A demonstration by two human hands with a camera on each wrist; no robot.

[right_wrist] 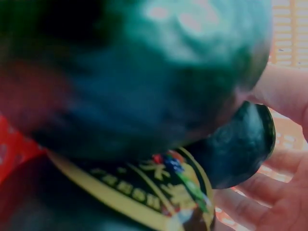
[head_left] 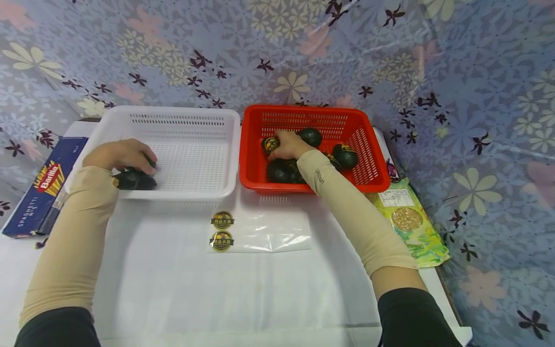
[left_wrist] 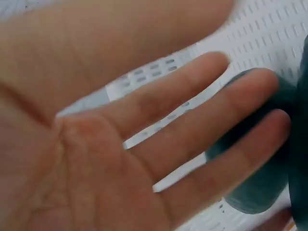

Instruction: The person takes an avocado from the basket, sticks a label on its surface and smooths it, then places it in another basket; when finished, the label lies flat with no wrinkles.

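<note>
Inside the white basket (head_left: 236,154), at its left end, are dark green avocados (head_left: 135,181). My left hand (head_left: 121,155) is over them; in the left wrist view its fingers look mostly straight, with the fingertips in front of an avocado (left_wrist: 255,197). My right hand (head_left: 289,145) reaches into the red basket (head_left: 249,159) and grips an avocado with a black-and-gold sticker (head_left: 270,143), thumb on one side and fingers on the other. Around that hand lie several more avocados (head_left: 310,137), some stickered; the forearm hides part of them.
A clear sheet (head_left: 269,233) with two round black-and-gold stickers (head_left: 222,220) lies in front of the baskets. A blue Barilla spaghetti box (head_left: 47,185) is at the left, and a green-yellow bag (head_left: 409,221) at the right. Flowered cloth (head_left: 173,62) hangs behind.
</note>
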